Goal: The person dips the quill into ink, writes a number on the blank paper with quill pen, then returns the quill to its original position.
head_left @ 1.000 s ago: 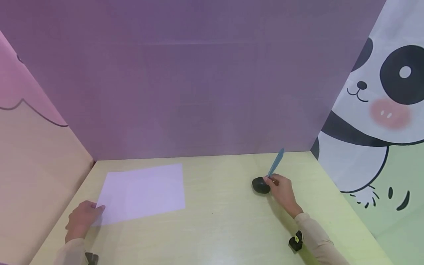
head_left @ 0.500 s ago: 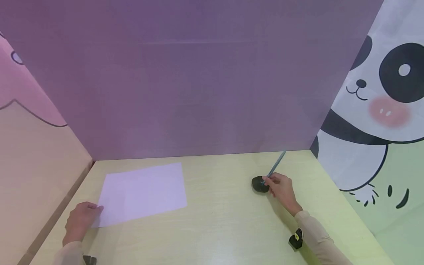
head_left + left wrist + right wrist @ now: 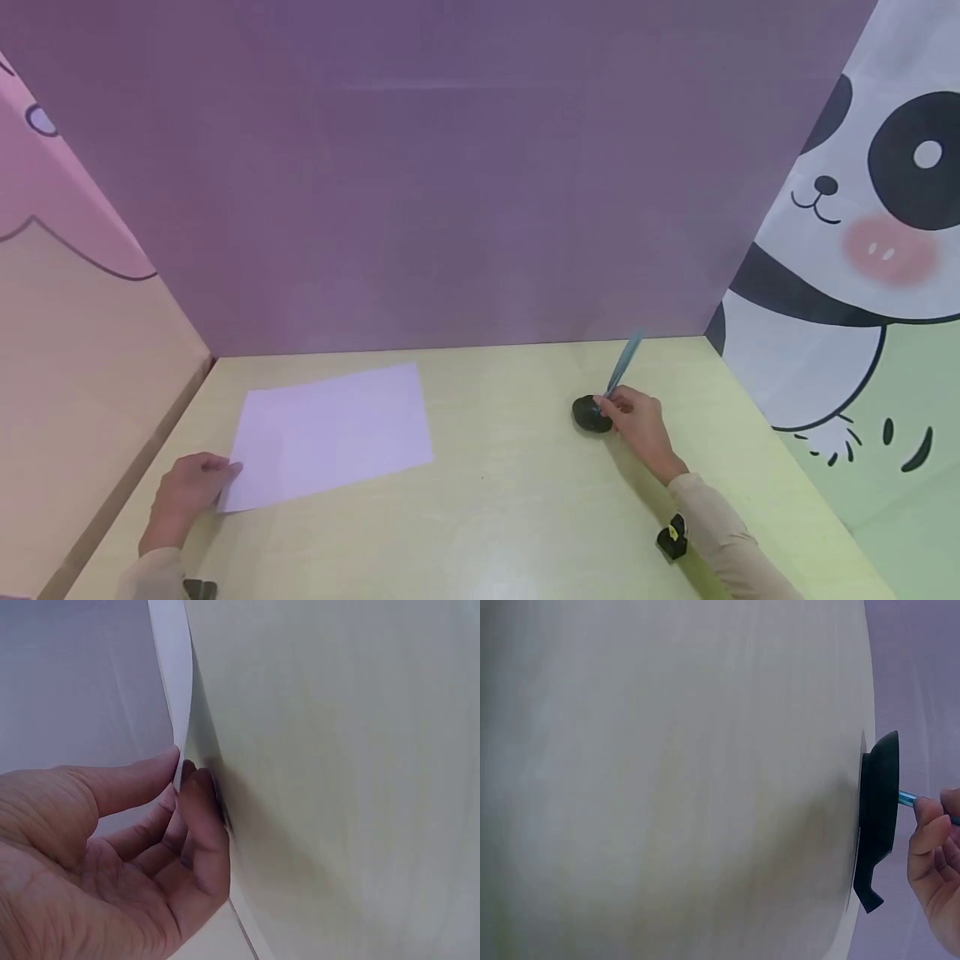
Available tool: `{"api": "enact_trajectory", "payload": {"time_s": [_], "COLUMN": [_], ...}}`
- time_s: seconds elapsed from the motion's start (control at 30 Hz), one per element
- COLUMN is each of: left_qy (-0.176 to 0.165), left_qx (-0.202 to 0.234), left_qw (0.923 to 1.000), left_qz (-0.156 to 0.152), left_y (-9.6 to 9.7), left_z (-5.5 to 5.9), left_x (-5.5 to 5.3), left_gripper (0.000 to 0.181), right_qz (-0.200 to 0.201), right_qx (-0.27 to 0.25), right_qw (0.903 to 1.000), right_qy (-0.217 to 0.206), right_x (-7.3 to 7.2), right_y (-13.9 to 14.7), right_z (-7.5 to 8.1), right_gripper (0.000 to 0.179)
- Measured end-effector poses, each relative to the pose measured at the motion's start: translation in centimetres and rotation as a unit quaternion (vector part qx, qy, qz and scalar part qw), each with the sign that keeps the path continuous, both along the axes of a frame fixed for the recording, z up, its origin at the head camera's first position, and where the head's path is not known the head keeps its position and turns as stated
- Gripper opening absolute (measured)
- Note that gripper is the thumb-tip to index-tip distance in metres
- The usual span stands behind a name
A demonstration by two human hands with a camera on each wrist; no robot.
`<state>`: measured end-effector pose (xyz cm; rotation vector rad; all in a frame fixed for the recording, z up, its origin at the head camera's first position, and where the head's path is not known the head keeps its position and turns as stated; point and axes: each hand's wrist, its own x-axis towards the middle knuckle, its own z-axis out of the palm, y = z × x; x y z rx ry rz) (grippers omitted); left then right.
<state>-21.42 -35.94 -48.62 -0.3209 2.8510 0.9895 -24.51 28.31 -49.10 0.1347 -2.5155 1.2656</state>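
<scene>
A sheet of white paper (image 3: 333, 437) lies on the left half of the table. My left hand (image 3: 189, 490) pinches its near left corner between thumb and fingers; in the left wrist view the paper's edge (image 3: 174, 667) curves slightly up off the table. At the right, my right hand (image 3: 641, 427) pinches a slim blue-teal feather-shaped pen (image 3: 624, 362) low on its shaft, feather end tilted up and to the right. The pen's lower end (image 3: 907, 798) meets a rounded black stand (image 3: 591, 414). Whether the tip sits inside the stand is hidden.
A pale wooden table (image 3: 480, 517) spreads between the hands. A purple panel (image 3: 465, 183) rises at its far edge. Printed walls flank both sides, with a panda (image 3: 885, 208) on the right. A small black wrist device (image 3: 672, 537) hangs by the right sleeve.
The feather pen has turned about its length: broad, then edge-on, now fairly broad again. The paper's near right corner has shifted slightly right. Both hands stay nearly in place.
</scene>
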Motion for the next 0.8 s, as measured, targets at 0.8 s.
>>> {"api": "enact_trajectory", "payload": {"time_s": [0.8], "left_qy": [-0.008], "left_qx": [0.071], "left_qw": [0.9967], "left_qz": [-0.038], "left_y": [2.0], "left_z": [0.7], "left_x": [-0.9], "left_gripper": [0.057], "right_qz": [0.003], "right_qx": [-0.052], "right_qw": [0.9986], "right_qy": [0.008], "right_x": [1.2], "right_y": [0.0], "right_z": [0.9], "right_gripper": [0.028]}}
